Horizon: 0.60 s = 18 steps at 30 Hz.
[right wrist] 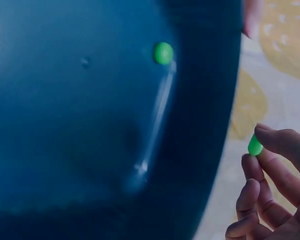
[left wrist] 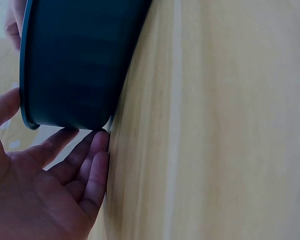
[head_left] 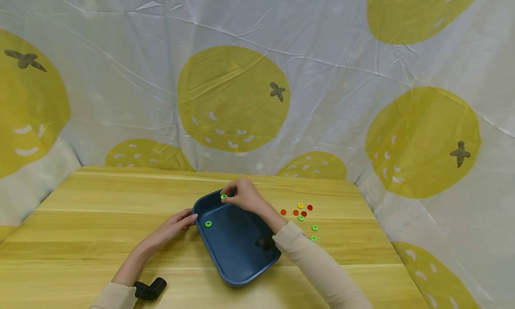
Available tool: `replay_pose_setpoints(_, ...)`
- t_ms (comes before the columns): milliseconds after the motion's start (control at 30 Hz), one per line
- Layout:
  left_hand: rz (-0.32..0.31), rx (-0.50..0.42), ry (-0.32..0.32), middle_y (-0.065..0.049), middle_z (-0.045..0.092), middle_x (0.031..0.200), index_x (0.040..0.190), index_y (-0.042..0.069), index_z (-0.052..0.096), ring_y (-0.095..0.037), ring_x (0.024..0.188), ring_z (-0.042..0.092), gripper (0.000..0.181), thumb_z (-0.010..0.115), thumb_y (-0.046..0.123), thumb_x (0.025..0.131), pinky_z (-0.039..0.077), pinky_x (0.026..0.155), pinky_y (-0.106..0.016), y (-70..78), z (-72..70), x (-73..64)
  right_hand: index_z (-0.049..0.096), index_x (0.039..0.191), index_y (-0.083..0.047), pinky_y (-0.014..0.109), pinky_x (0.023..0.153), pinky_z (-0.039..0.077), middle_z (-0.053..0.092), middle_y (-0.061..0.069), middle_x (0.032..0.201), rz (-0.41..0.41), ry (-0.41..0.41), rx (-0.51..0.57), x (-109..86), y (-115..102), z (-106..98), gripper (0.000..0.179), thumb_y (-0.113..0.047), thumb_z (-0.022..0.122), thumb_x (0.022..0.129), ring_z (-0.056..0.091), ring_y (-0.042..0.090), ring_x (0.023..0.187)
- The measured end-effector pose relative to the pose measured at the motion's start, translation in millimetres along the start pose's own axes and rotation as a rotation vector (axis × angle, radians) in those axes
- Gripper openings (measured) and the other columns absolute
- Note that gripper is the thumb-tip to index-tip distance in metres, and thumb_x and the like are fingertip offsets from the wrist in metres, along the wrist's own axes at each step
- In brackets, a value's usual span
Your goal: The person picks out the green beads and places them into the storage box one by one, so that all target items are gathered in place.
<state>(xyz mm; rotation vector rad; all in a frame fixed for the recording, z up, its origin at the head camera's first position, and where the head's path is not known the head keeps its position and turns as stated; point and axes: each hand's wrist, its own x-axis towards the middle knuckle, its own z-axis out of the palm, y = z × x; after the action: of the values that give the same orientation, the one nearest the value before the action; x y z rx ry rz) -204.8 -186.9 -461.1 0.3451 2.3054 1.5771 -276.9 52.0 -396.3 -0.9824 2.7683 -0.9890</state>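
Observation:
A blue rectangular tray (head_left: 237, 251) with raised walls stands on the table, angled to the viewer. Between thumb and fingertips, my right hand (head_left: 245, 196) pinches a small green ring-shaped bead (head_left: 223, 196) over the tray's far end. The right wrist view shows the pinched bead (right wrist: 255, 144) edge-on, beside the tray's rim. Another green bead (head_left: 208, 224) lies inside on the tray floor, near the left wall. My left hand (head_left: 177, 222) rests against the tray's left side. Its thumb touches the rim and its extended fingers (left wrist: 55, 145) meet the outer wall lower down.
Right of the tray lie several loose beads: orange (head_left: 283, 212), yellow (head_left: 300, 206), red (head_left: 310, 207) and green (head_left: 314, 227). My right forearm partly covers that side. A patterned curtain (head_left: 322, 99) hangs behind the wooden table (head_left: 120, 197).

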Motion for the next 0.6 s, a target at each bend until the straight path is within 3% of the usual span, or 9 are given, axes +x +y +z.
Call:
replay_pose_setpoints(267,-0.035,-0.025,0.004,-0.025,0.042,0.14,0.143,-0.004,0.029,-0.036,0.128,0.044,0.062,0.038,0.039,0.1,0.035,0.105,-0.05,1.0,-0.2,-1.1,0.075,0.095,-0.012,0.015,0.069,0.048,0.073,0.0,0.089,0.03,-0.076,-0.114,8.5,0.3,25.7,0.015,-0.018,0.073,0.082,0.065,0.011,0.082)
replay_pose_setpoints(400,-0.045,-0.031,0.003,-0.026,0.04,0.142,0.144,-0.005,0.026,-0.037,0.129,0.042,0.064,0.038,0.04,0.1,0.033,0.107,-0.052,2.0,0.3,-2.2,0.074,0.095,-0.015,0.015,0.07,0.05,0.073,-0.003,0.092,0.075,-0.107,-0.152,8.3,2.1,35.9,0.014,-0.021,0.072,0.082,0.066,0.008,0.084)
replay_pose_setpoints(600,-0.053,-0.035,-0.002,-0.028,0.037,0.144,0.145,-0.006,0.022,-0.039,0.131,0.04,0.067,0.038,0.041,0.1,0.031,0.108,-0.054,3.6,0.8,-3.4,0.074,0.094,-0.015,0.014,0.066,0.05,0.073,-0.003,0.092,0.074,-0.106,-0.168,8.2,8.4,45.4,0.013,-0.02,0.073,0.082,0.066,0.007,0.083)
